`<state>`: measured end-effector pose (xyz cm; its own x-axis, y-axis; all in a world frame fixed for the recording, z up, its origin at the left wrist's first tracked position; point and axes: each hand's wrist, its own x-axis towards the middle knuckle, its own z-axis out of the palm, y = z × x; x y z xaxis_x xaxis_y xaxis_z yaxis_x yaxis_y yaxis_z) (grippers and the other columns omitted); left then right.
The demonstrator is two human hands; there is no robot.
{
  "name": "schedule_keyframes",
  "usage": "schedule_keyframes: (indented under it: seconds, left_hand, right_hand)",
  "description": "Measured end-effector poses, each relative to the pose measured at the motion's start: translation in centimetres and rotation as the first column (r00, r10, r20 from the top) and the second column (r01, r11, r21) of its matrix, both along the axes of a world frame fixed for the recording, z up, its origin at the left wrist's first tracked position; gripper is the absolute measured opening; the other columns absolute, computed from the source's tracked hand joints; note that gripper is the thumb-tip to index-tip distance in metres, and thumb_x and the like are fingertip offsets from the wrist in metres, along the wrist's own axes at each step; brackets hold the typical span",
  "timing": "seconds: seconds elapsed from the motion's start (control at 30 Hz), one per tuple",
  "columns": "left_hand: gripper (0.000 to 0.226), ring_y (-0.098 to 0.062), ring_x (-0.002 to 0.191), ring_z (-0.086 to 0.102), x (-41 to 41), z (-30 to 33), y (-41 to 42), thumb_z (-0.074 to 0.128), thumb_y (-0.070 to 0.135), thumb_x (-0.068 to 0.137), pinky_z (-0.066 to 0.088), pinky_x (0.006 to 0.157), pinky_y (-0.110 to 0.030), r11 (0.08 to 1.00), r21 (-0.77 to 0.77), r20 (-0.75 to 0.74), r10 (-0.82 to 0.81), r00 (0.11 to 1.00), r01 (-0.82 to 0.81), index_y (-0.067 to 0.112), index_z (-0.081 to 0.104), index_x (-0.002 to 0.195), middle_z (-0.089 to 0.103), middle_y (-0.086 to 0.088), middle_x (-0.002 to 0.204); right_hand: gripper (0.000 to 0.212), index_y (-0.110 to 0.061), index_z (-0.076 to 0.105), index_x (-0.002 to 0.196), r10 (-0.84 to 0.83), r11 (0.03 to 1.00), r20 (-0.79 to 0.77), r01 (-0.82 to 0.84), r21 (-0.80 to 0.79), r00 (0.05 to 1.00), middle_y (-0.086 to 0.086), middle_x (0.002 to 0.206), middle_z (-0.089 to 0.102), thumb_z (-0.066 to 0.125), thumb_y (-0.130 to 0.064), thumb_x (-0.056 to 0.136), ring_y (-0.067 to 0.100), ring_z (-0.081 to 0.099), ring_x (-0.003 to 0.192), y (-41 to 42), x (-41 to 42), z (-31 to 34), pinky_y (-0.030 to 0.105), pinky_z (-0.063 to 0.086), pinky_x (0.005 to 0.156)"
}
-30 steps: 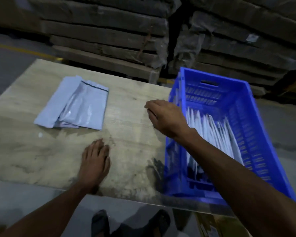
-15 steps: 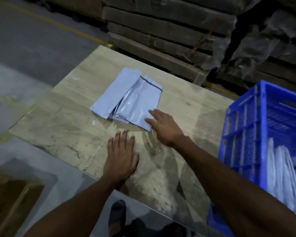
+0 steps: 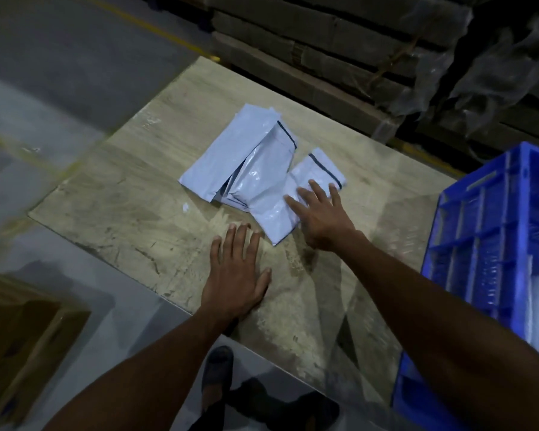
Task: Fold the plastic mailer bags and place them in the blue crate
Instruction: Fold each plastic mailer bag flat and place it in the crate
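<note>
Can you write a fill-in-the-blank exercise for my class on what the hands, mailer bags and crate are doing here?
1. The right hand lies with spread fingers on a mailer bag, while the left hand lies flat on the bare ____.
2. The crate is coloured ____.
3. The crate stands to the person's ____.

Missing words: table; blue; right
</note>
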<state>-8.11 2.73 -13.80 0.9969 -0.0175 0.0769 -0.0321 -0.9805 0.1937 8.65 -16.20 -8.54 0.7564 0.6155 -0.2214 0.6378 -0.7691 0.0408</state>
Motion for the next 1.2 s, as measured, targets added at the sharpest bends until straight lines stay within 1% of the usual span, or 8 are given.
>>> schedule_keyframes:
  seconds: [0.1, 0.2, 0.33, 0.4, 0.5, 0.63, 0.87, 1.2]
  left_hand:
    - [0.085, -0.041, 0.155, 0.021, -0.2, 0.0, 0.2, 0.041, 0.059, 0.097, 0.021, 0.120, -0.064, 0.999, -0.039, 0.020, -0.006, 1.000, 0.007, 0.006, 0.025, 0.162, 0.023, -0.024, 0.167]
    - [0.082, -0.040, 0.155, 0.021, -0.3, 0.0, 0.5, 0.039, 0.059, 0.098, 0.021, 0.120, -0.064, 0.989, -0.142, 0.063, -0.021, 0.998, 0.029, 0.008, 0.028, 0.162, 0.021, -0.021, 0.168]
    - [0.075, -0.033, 0.158, 0.015, -1.0, -0.1, 0.8, 0.035, 0.058, 0.101, 0.020, 0.120, -0.065, 0.983, -0.149, 0.062, -0.096, 0.993, 0.104, 0.013, 0.033, 0.160, 0.019, -0.013, 0.171]
    - [0.072, -0.031, 0.158, 0.016, -1.4, 0.2, 1.0, 0.035, 0.055, 0.102, 0.019, 0.122, -0.065, 0.982, -0.165, 0.076, -0.074, 0.994, 0.086, 0.012, 0.035, 0.159, 0.023, -0.011, 0.170]
    - [0.065, -0.032, 0.156, 0.024, -1.8, 1.5, 0.5, 0.029, 0.047, 0.106, 0.018, 0.123, -0.064, 0.992, -0.064, 0.104, -0.102, 0.989, 0.109, 0.006, 0.043, 0.154, 0.035, -0.013, 0.165]
    - [0.069, -0.033, 0.143, 0.049, -1.7, 1.6, -3.0, 0.007, 0.033, 0.112, 0.037, 0.118, -0.057, 0.937, 0.057, 0.056, -0.348, 0.936, 0.345, 0.001, 0.062, 0.138, 0.060, -0.017, 0.144]
    - [0.061, -0.030, 0.151, 0.036, -0.9, -1.0, -3.0, 0.023, 0.037, 0.108, 0.033, 0.122, -0.050, 0.937, 0.096, 0.009, -0.338, 0.941, 0.335, 0.001, 0.044, 0.153, 0.040, -0.017, 0.161]
    - [0.060, -0.031, 0.156, 0.024, -1.1, -1.5, -2.7, 0.019, 0.038, 0.109, 0.022, 0.124, -0.056, 0.931, 0.128, 0.028, -0.347, 0.937, 0.341, 0.011, 0.039, 0.158, 0.028, -0.012, 0.168]
  right_hand:
    - [0.060, -0.024, 0.047, 0.149, -0.006, 0.997, 0.062, 0.001, 0.081, 0.998, 0.020, 0.141, 0.052, 0.043, -0.044, 0.093, 0.043, 0.036, 0.142, -1.7, -4.1, -0.4, 0.064, 0.011, 0.118]
    - [0.062, -0.029, 0.040, 0.152, -0.080, 0.996, 0.008, 0.079, 0.047, 0.997, 0.016, 0.140, 0.048, 0.035, -0.057, 0.096, 0.037, 0.036, 0.140, -2.1, -9.1, -0.6, 0.061, 0.008, 0.120]
    - [0.059, -0.027, 0.046, 0.147, -0.183, 0.969, -0.015, 0.183, 0.166, 0.983, 0.014, 0.130, 0.053, 0.040, -0.058, 0.097, 0.033, 0.050, 0.122, -1.6, -16.3, -0.3, 0.055, 0.039, 0.105]
    - [0.055, -0.023, 0.051, 0.144, -0.249, 0.936, 0.000, 0.240, 0.259, 0.969, 0.012, 0.131, 0.056, 0.039, -0.054, 0.100, 0.031, 0.052, 0.121, -1.5, -18.7, -0.1, 0.050, 0.045, 0.097]
    - [0.051, -0.016, 0.052, 0.143, -0.325, 0.895, 0.018, 0.301, 0.329, 0.946, 0.013, 0.139, 0.054, 0.037, -0.044, 0.104, 0.032, 0.049, 0.130, -2.1, -19.4, -0.9, 0.053, 0.043, 0.102]
    - [0.060, -0.018, 0.045, 0.149, -0.254, 0.939, -0.035, 0.255, 0.231, 0.967, 0.012, 0.155, 0.042, 0.019, -0.050, 0.107, 0.033, 0.039, 0.143, -2.7, -18.6, -2.7, 0.058, 0.032, 0.114]
    - [0.059, -0.024, 0.029, 0.159, -0.287, 0.936, 0.015, 0.277, 0.215, 0.958, 0.003, 0.166, 0.024, 0.026, -0.050, 0.106, 0.023, 0.023, 0.152, -2.7, -18.4, -3.3, 0.048, 0.023, 0.119]
    - [0.063, -0.020, 0.028, 0.159, -0.317, 0.933, 0.009, 0.310, 0.184, 0.948, 0.002, 0.168, 0.017, 0.022, -0.052, 0.105, 0.021, 0.009, 0.155, -2.4, -18.3, -3.4, 0.054, 0.017, 0.121]
